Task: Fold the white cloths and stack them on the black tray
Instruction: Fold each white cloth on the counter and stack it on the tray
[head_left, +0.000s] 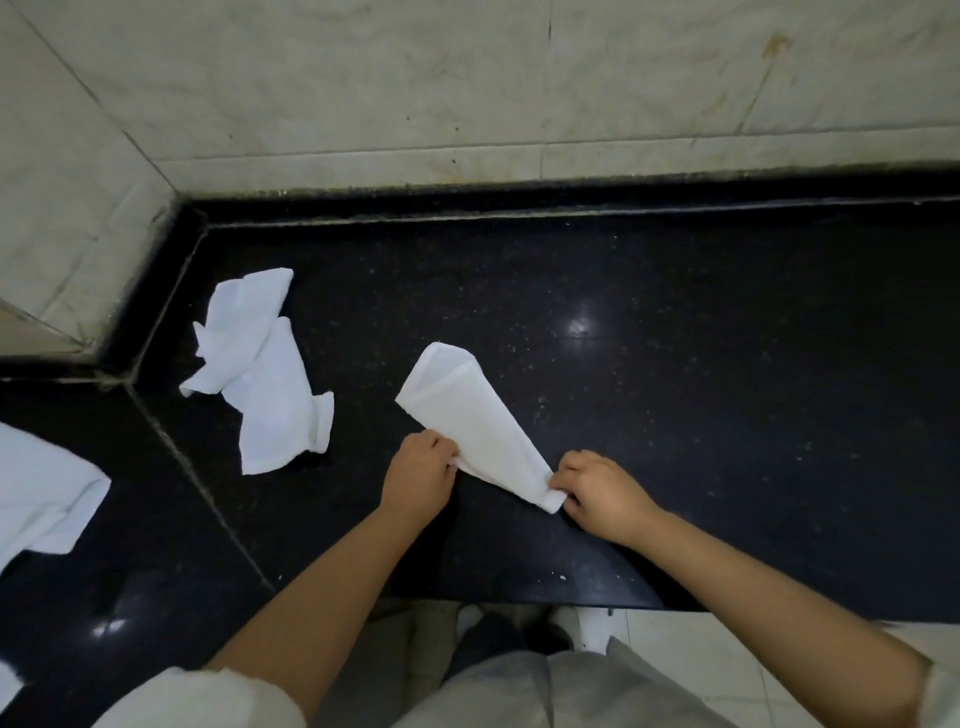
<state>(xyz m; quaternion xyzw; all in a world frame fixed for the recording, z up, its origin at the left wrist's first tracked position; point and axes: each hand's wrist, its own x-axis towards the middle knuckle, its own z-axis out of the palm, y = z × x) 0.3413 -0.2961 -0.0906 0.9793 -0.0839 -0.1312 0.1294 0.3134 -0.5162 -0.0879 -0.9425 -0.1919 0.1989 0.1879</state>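
While both hands pinch the cloth's (470, 431) near corners, left hand (422, 475), right hand (602, 493), I see it running away leftward.

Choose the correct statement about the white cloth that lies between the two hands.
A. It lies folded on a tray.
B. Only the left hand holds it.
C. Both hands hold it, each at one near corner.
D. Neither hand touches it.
C: the left hand and the right hand each pinch a near corner of the cloth, which lies on the black counter.
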